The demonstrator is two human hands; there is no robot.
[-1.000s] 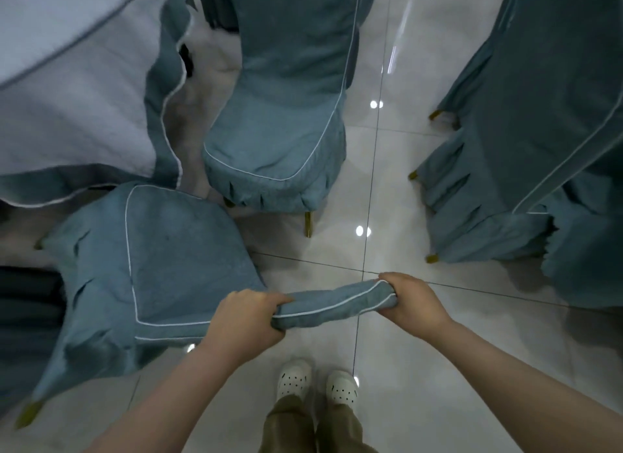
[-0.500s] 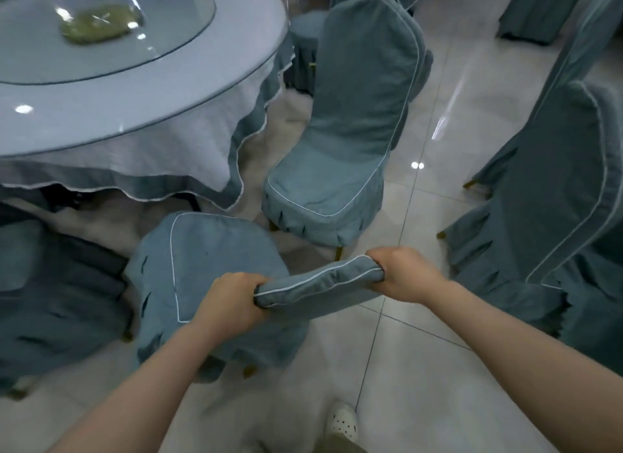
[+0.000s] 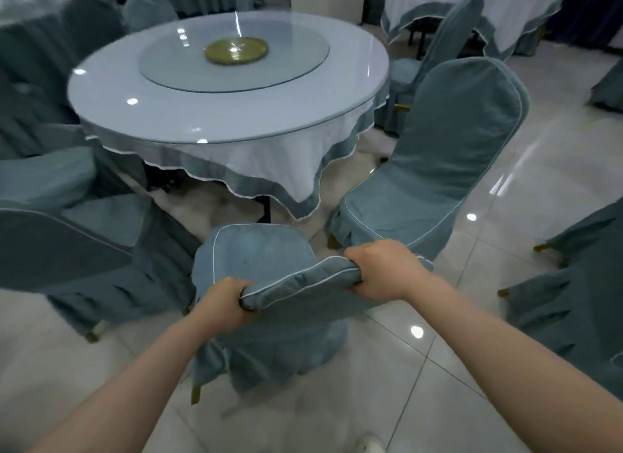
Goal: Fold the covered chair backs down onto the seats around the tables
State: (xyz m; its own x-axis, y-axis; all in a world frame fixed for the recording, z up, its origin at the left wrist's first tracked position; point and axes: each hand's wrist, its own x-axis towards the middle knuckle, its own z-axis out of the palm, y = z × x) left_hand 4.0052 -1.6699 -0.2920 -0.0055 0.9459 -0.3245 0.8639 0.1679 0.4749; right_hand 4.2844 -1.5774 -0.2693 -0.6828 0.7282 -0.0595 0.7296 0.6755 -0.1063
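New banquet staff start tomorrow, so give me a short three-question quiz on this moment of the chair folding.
1. True or false: the left hand and the right hand both grip the top edge of the chair back.
2. On the round table, what lies at the centre of the glass turntable? A) a gold disc B) a vase C) stacked plates
3. Fill in: the neighbouring chair on the right has its back ____.
Key: 1 true; 2 A; 3 upright.
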